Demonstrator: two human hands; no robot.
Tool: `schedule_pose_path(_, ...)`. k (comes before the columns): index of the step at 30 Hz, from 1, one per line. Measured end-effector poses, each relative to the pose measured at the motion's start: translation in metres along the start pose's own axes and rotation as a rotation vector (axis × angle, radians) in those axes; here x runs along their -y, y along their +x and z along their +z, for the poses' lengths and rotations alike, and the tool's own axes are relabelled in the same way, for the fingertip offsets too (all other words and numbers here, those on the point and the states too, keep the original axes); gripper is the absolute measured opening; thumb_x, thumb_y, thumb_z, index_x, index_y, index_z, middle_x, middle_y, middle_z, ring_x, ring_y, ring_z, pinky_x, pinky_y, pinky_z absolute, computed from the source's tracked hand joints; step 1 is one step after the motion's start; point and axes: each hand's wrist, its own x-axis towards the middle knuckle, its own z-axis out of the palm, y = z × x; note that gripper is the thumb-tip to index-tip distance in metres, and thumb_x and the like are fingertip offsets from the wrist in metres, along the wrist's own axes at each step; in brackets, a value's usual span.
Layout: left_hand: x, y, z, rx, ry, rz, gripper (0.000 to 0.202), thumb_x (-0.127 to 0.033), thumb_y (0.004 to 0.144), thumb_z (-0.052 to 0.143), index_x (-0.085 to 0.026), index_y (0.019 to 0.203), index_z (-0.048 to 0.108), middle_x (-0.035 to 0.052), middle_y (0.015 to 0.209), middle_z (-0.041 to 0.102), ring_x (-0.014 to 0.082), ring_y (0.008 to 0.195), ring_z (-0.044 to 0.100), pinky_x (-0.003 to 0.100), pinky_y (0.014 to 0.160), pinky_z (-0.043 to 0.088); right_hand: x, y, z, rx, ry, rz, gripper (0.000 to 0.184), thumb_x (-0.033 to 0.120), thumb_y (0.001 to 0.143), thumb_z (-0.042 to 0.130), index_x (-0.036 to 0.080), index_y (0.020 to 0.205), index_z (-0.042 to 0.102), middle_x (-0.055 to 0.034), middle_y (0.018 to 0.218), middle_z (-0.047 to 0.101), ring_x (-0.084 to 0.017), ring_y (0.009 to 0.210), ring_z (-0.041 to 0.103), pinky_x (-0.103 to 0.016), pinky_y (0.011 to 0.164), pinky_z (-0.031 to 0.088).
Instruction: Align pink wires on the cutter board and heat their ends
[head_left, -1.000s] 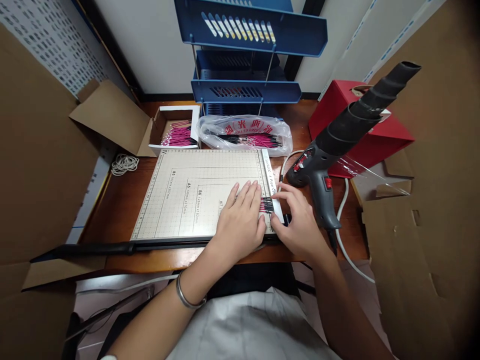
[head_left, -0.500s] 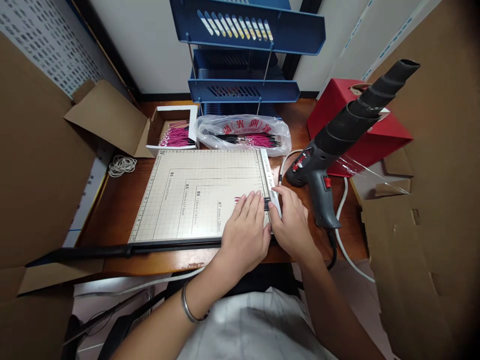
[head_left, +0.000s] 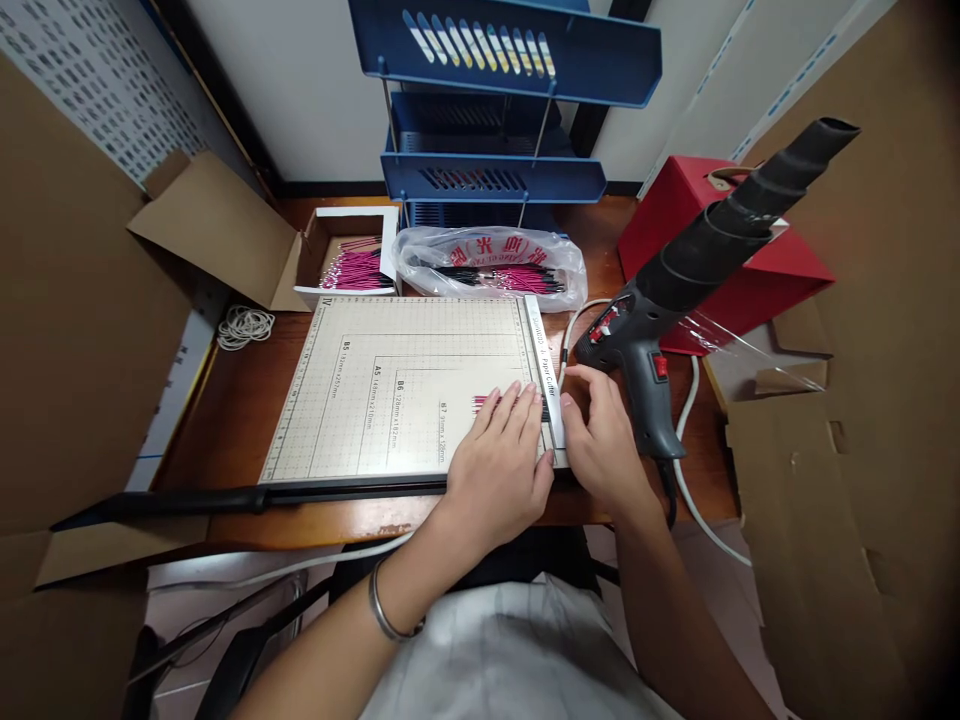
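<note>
My left hand lies flat, fingers stretched out, over a small bunch of pink and black wires on the paper cutter. The pink ends stick out left of my fingers; the black ends reach the white guide strip at the cutter's right edge. My palm hides the middle of the bunch. My right hand is just right of that strip, fingers bent, thumb and forefinger apart, with nothing seen between them. The cutter's black handle is down along the front edge.
A heat gun stands at the right before a red box. Behind the cutter are a small carton of pink wires and a plastic bag of more. A blue rack rises behind; a coiled white cord lies left.
My right hand has moved a little to the right, away from the black wire ends and the guide strip. My left hand stays flat on the wires.
</note>
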Motion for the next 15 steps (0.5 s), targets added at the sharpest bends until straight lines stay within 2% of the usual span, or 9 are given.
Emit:
schedule_pose_path(7,0.008,-0.01,-0.009,-0.026,0.054,-0.07,0.058,-0.033,0.106,0.034,0.0,0.153,0.042,0.0177,0.163,0.039,0.0289,0.154,0.034,0.049,0.128,0.024,0.013,0.005,0.014,0.132,-0.086,-0.021,0.022,0.032,0.1,0.043,0.025,0.109,0.061,-0.0154,0.148,0.05,-0.036,0.138,0.048,-0.063,0.107,0.039)
schedule_pose_path(11,0.01,-0.011,-0.004,-0.004,0.097,-0.052,0.059,-0.035,0.107,0.032,0.0,0.152,0.043,0.0183,0.162,0.041,0.0294,0.153,0.036,0.048,0.127,0.026,0.014,0.008,0.016,0.15,-0.168,-0.01,0.018,0.031,0.1,0.044,0.023,0.102,0.06,-0.0168,0.146,0.052,-0.037,0.138,0.048,-0.065,0.106,0.039)
schedule_pose_path(15,0.008,-0.01,-0.002,0.01,0.133,-0.057,0.06,-0.036,0.108,0.031,0.0,0.154,0.04,0.0181,0.164,0.037,0.0295,0.154,0.033,0.047,0.128,0.025,0.012,0.007,0.014,0.166,-0.197,-0.024,0.02,0.031,0.101,0.042,0.023,0.102,0.06,-0.017,0.147,0.052,-0.036,0.138,0.049,-0.064,0.106,0.04)
